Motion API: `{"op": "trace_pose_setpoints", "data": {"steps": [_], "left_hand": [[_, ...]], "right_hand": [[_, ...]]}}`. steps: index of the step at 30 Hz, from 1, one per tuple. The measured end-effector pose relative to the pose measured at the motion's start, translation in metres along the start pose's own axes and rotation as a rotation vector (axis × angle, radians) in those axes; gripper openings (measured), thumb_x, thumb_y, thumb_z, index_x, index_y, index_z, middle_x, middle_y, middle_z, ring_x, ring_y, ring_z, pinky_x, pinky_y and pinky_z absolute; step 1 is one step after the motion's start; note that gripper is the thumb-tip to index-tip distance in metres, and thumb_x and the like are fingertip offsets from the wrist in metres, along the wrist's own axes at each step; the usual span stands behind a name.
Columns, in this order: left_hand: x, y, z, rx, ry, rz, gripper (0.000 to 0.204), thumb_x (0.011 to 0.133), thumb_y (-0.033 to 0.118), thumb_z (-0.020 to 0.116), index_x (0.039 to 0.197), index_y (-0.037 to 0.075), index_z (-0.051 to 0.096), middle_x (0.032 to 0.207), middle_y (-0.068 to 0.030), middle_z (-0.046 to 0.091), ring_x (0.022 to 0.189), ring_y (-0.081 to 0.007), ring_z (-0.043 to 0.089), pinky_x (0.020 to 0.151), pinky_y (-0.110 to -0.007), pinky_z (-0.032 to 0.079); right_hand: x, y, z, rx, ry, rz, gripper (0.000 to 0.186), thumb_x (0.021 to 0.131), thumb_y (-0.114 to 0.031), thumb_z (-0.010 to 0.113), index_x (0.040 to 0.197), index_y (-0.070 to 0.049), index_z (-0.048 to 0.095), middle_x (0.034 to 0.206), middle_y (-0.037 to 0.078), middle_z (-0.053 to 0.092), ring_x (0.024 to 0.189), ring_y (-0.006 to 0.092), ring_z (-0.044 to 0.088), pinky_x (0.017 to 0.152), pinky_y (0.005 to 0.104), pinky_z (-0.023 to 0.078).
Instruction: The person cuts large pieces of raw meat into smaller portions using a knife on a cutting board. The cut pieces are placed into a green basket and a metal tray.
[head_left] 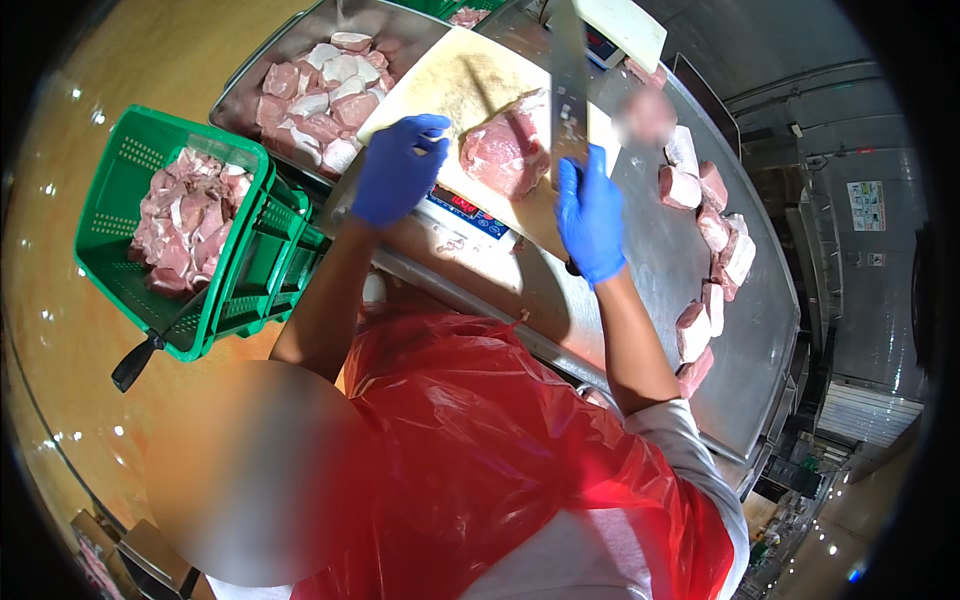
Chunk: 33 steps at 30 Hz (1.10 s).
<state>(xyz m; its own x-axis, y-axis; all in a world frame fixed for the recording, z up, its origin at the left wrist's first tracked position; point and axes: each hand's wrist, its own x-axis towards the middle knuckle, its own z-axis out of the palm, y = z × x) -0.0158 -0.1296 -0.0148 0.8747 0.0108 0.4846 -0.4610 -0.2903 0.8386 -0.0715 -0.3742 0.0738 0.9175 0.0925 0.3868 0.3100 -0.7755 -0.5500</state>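
A large knife (pixel 569 95) stands up from my right hand (pixel 592 215), which is closed round its handle. Its wide blade points away from me, over the right part of a pale cutting board (pixel 455 75). One big piece of raw meat (pixel 507 150) lies on the board, just left of the blade. My left hand (pixel 397 170), gloved in blue like the right, hovers by the board's left edge, apart from the meat. Its fingers are loosely bent, with a gap to the thumb and nothing visible between. A blue-fronted scale (pixel 468 214) shows at the board's near edge.
Left of the board, a metal tray (pixel 232 100) holds several meat chunks. A green crate (pixel 105 235) of trimmings stands further left, a black-handled tool (pixel 137 363) at its near corner. Meat blocks (pixel 735 255) line the right of the steel table (pixel 660 265). Another scale (pixel 602 45) stands at the far side.
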Motion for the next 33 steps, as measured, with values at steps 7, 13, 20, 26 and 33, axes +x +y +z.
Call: {"op": "trace_pose_setpoints", "data": {"steps": [7, 13, 20, 26, 33], "left_hand": [[0.016, -0.006, 0.052, 0.047, -0.137, -0.140, 0.014, 0.083, 0.009, 0.076, 0.095, 0.002, 0.071, 0.083, -0.0114, 0.072, 0.072, -0.0208, 0.068, 0.069, -0.034, 0.056], [0.006, -0.011, 0.051, -0.079, -0.187, -0.274, 0.009, 0.081, 0.005, 0.075, 0.087, 0.001, 0.071, 0.079, -0.0106, 0.073, 0.070, -0.0140, 0.068, 0.067, -0.031, 0.056], [-0.013, -0.009, 0.043, -0.061, -0.005, -0.113, 0.011, 0.079, 0.008, 0.074, 0.077, 0.002, 0.065, 0.070, -0.0164, 0.064, 0.064, -0.0297, 0.064, 0.063, -0.039, 0.052], [-0.008, -0.025, 0.003, 0.164, 0.163, -0.178, 0.010, 0.080, 0.009, 0.072, 0.083, 0.001, 0.069, 0.077, -0.0135, 0.069, 0.068, -0.0249, 0.068, 0.067, -0.037, 0.055], [-0.029, 0.010, 0.025, -0.013, 0.054, -0.261, 0.023, 0.084, 0.008, 0.067, 0.106, 0.003, 0.070, 0.092, -0.0139, 0.069, 0.076, -0.0234, 0.068, 0.072, -0.035, 0.057]], "right_hand": [[0.023, 0.008, 0.049, -0.040, -0.118, 0.051, 0.020, 0.103, -0.016, 0.052, 0.115, -0.001, 0.046, 0.084, 0.032, 0.065, 0.078, 0.0525, 0.064, 0.066, 0.0568, 0.050], [0.032, -0.001, 0.062, -0.102, -0.181, 0.136, 0.021, 0.102, -0.017, 0.052, 0.112, 0.000, 0.046, 0.082, 0.032, 0.065, 0.077, 0.0513, 0.065, 0.066, 0.0581, 0.050], [0.011, -0.012, 0.055, -0.273, -0.437, 0.162, 0.018, 0.100, -0.013, 0.049, 0.115, -0.003, 0.046, 0.095, 0.031, 0.067, 0.086, 0.0484, 0.067, 0.074, 0.0571, 0.053], [-0.103, 0.041, -0.071, -0.546, -0.736, 0.261, 0.019, 0.101, -0.013, 0.050, 0.118, -0.005, 0.048, 0.095, 0.029, 0.065, 0.083, 0.0507, 0.065, 0.070, 0.0567, 0.052], [-0.106, 0.043, -0.124, -0.368, -0.345, 0.025, 0.014, 0.099, -0.009, 0.059, 0.111, -0.004, 0.052, 0.094, 0.025, 0.066, 0.080, 0.0470, 0.065, 0.065, 0.0505, 0.052]]}}
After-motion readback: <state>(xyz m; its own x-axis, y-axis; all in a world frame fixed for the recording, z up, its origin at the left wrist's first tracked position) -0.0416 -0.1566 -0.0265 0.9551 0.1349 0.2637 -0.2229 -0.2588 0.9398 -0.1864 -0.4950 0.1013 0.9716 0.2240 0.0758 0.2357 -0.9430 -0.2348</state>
